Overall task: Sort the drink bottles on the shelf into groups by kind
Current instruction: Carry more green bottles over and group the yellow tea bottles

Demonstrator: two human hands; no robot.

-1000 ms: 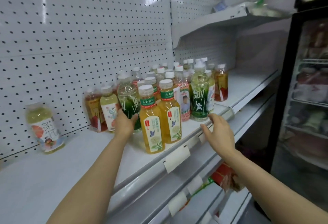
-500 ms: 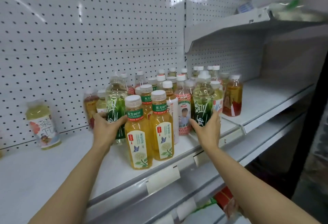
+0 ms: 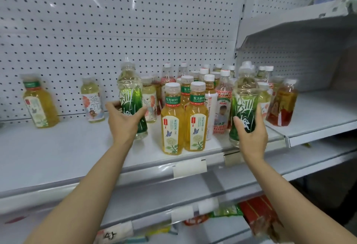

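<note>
Shelf (image 3: 77, 152), hands (image 3: 123, 122) gripping green-label bottles (image 3: 131, 96)

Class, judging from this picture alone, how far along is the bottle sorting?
Barely started: two yellow jasmine tea bottles stand paired in front. In hand: the left hand and right hand each grip a clear green-labelled bottle. Left: the mixed cluster behind.

**1 head camera, facing the shelf**

The only view looks forward and slightly down from head height, close to a white metal shelf (image 3: 58, 152) backed by perforated white pegboard (image 3: 116, 21). Both bare forearms enter from the bottom edge. Wide-angle distortion bends the edges.
</note>
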